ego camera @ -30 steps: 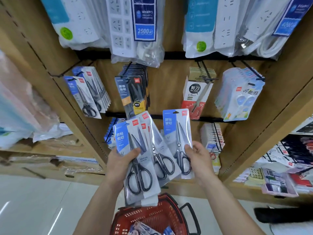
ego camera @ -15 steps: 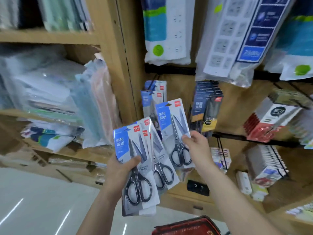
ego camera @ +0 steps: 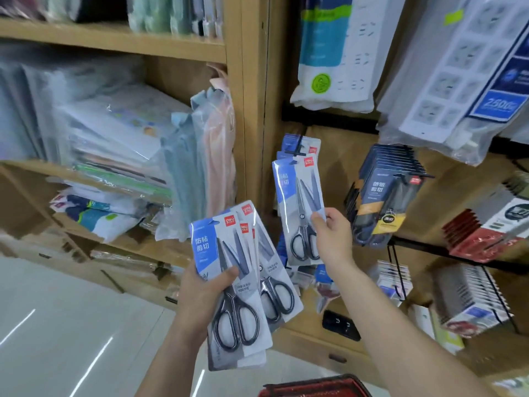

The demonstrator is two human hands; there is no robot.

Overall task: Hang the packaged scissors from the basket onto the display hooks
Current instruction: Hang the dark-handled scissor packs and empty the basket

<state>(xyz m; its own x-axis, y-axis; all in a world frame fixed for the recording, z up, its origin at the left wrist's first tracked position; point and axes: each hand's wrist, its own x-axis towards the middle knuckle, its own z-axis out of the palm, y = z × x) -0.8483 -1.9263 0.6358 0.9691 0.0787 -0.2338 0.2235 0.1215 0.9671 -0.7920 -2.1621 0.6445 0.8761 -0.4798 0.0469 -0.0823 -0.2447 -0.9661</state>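
**One pack up at the hook**

Your right hand pinches a scissors pack, its top just below the hook. Your left hand curls round a fan of packs tagged "deli" and "防粘剪切". The red basket sits below.

Fanned scissors packs: are showing white card with a blue side panel, white lettering and a red logo tab; handles are showing black, blades grey-blue.
Single scissors pack: is carrying the same blue, white and red scheme.
Display hook: is showing black.
Basket: is showing red under a dark rim.
Shelving: is showing pale tan wood.
Hanging dark packs: are wearing navy with a yellow band and 1 red corner tab.
Power-strip bag: is showing white, a blue panel and 1 green round sticker.
Floor: is gleaming white.
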